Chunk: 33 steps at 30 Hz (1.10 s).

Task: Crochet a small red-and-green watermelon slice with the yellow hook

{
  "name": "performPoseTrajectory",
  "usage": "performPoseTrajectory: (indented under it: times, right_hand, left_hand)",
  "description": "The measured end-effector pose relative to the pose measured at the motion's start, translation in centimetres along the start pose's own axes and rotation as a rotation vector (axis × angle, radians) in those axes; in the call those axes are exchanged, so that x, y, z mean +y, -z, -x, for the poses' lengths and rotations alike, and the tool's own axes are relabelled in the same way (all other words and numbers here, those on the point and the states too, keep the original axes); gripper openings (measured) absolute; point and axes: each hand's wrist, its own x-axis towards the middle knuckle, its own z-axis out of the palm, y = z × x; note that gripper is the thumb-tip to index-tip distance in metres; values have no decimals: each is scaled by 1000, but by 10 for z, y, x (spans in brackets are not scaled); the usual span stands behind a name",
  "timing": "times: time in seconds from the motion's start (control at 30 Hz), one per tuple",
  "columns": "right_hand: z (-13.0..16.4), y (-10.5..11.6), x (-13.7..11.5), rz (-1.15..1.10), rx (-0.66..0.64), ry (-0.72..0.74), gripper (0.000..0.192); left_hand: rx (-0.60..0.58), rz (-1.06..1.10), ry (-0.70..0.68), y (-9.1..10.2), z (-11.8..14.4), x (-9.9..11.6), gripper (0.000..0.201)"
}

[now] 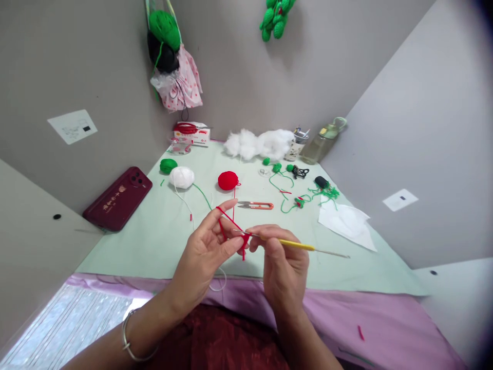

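Note:
My left hand (210, 244) pinches a small piece of red crochet work (245, 240) between thumb and fingers. Red yarn runs over its raised index finger and back to a red yarn ball (228, 180) on the table. In my right hand (284, 259) is a crochet hook (296, 244) with a yellow handle and metal tips at both ends. One tip meets the red work; the other points out to the right. Just beyond my hands lie orange thread snips (256, 205). The exact loops on the hook are too small to make out.
On the pale green tabletop (134, 257) are a white yarn ball (182, 177), a green yarn ball (168, 165), a dark red phone (118, 199), white stuffing (258, 144), green crocheted pieces (299, 201), a white sheet (344, 223), a pen cup (296, 146) and a bottle (323, 143).

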Motion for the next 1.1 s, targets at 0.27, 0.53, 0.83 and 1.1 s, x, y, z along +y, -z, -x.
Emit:
performPoseTrajectory:
  times: [0.27, 0.53, 0.83, 1.1]
  right_hand:
    - [7, -8, 7, 469, 59, 436, 45]
    - [-5, 8, 0, -84, -68, -61, 18]
    - [4, 13, -4, 428, -179, 390, 35]
    - [9, 13, 8, 491, -77, 398, 38]
  left_hand:
    - [83, 122, 128, -6, -2, -5, 69]
    - [28, 165, 225, -4, -3, 7, 53]
    - [87, -49, 10, 0, -3, -3, 56]
    - [14, 203, 306, -2, -6, 2, 59]
